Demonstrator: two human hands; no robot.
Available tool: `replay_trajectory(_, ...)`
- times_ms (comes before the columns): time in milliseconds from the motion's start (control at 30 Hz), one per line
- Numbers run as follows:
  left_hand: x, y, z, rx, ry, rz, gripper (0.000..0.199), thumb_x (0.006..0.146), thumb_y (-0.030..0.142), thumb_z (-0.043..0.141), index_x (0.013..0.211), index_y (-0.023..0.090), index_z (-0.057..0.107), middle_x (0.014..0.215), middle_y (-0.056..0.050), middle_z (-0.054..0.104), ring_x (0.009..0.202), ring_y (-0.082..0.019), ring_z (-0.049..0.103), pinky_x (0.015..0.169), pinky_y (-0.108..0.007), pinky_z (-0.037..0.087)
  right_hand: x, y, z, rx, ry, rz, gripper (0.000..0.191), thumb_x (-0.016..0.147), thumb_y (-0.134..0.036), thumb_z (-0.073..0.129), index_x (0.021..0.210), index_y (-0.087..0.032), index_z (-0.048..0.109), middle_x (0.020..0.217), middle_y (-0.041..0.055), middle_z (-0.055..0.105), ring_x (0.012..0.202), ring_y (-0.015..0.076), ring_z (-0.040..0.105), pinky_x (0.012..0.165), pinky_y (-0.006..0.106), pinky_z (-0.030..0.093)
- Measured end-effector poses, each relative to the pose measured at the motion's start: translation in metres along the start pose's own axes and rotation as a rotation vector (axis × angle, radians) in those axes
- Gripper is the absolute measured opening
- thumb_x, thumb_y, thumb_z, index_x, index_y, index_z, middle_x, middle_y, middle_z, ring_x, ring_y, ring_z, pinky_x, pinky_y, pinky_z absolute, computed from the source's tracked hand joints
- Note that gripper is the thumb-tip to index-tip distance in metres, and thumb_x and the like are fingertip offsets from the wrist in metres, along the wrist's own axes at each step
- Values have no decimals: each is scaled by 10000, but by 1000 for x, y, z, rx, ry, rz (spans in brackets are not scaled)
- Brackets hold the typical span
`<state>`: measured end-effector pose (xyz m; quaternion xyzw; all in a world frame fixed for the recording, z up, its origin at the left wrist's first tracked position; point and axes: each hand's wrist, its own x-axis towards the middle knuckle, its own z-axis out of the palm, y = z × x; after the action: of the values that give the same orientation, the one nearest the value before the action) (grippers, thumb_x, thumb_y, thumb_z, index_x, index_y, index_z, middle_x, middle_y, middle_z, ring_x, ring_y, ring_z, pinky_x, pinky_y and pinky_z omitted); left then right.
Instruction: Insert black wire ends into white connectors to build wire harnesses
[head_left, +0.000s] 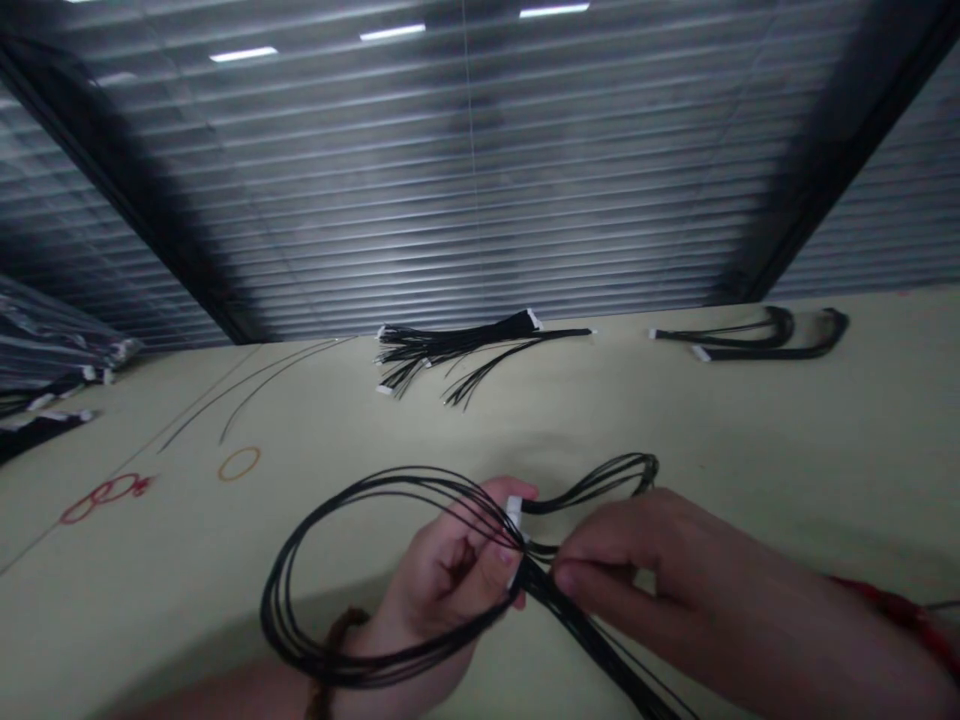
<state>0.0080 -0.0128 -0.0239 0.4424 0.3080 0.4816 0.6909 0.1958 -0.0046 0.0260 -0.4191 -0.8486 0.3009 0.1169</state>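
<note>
A black wire harness (577, 615) with white connectors (514, 508) is held up in front of me, above the table. My left hand (450, 570) grips it at the connectors between thumb and fingers. From there a wide loop of thin black wires (281, 600) hangs over the left wrist, and a smaller loop (600, 478) sticks out to the right. My right hand (645, 570) is closed, with thumb and forefinger pinched on black wire of the harness just right of the connectors. The bundle's lower end runs out of view at the bottom.
Along the table's (360, 425) back edge lie a bundle of black harnesses (457, 340) and two bent harnesses (772, 350). To the left are red-handled scissors (105, 495), an orange ring (239, 464), loose wires (244, 400) and more harnesses (41, 430). Blinds (465, 180) stand behind.
</note>
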Motion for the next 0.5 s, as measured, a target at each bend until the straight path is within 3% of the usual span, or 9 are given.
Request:
replay_trajectory(100, 2, -1, 1, -21, -31, 23, 281, 761, 285, 701, 1034, 248, 651, 592, 45, 516, 487, -41, 442, 444, -133, 326, 8, 0, 2, 105, -20, 38, 288, 851, -232, 452, 584, -159, 531, 505, -54, 431, 480, 49, 357, 447, 185, 247)
replay_trajectory(267, 1, -3, 2, -4, -22, 20, 273, 777, 281, 685, 1044, 239, 647, 613, 40, 520, 504, -44, 457, 457, -131, 351, 8, 0, 7, 63, 116, -16, 204, 768, -129, 484, 616, -187, 607, 526, -63, 534, 474, 44, 425, 479, 185, 275)
replay_trajectory(400, 0, -4, 4, -7, 3, -19, 278, 763, 291, 699, 1026, 223, 640, 618, 46, 503, 507, -39, 440, 462, -127, 350, 9, 0, 6, 61, 152, 75, 146, 692, -115, 504, 639, -203, 608, 572, -53, 571, 503, 64, 470, 497, 181, 328)
replay_trajectory(500, 1, -2, 6, -1, 44, -49, 270, 768, 300, 692, 1018, 218, 630, 595, 58, 476, 482, -34, 404, 441, -126, 331, 9, 2, -13, 203, 41, 70, 184, 682, -128, 449, 728, -196, 612, 586, -35, 550, 499, 69, 457, 455, 165, 349)
